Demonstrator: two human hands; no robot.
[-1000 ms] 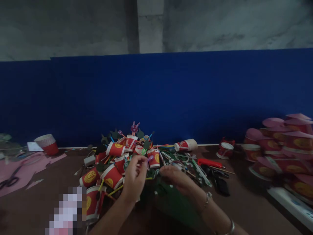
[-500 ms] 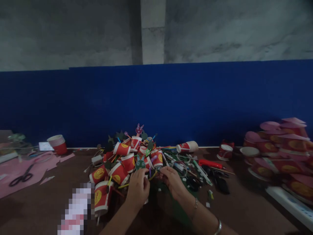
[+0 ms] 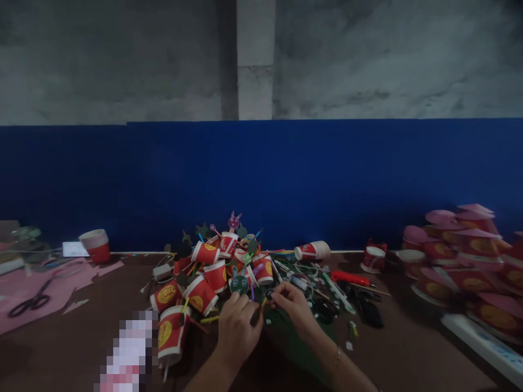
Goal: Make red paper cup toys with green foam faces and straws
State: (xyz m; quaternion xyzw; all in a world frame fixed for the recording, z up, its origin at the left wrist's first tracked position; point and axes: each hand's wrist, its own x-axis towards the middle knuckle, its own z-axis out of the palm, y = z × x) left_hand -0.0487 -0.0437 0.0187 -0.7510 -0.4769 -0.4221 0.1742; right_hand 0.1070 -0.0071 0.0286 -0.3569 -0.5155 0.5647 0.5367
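My left hand (image 3: pixel 240 325) is closed in front of the cup pile, its fingertips pinching a small dark piece (image 3: pixel 255 316) whose kind I cannot make out. Beside it, my right hand (image 3: pixel 292 306) is closed in a pinch on a thin yellow stick (image 3: pixel 265 301) that slants between the two hands. Part of the stick is hidden by fingers. Just behind my left hand, a green rabbit-face cutout (image 3: pixel 239 284) rises from the pile. Red paper cups (image 3: pixel 201 294) with yellow emblems lie heaped behind and left of it.
Black scissors (image 3: pixel 30 304) lie on pink sheets at the left, near a stack of cups (image 3: pixel 95 245). Pens, cords and a red tool (image 3: pixel 351 277) clutter the right. Farther right are cups with pink tops (image 3: pixel 478 245) and a white power strip (image 3: pixel 486 348). A blue panel (image 3: pixel 261 179) stands behind.
My left hand has moved right and slightly down, closer to my right hand. The right hand has shifted slightly right and down, and the yellow stick now slants up between them.
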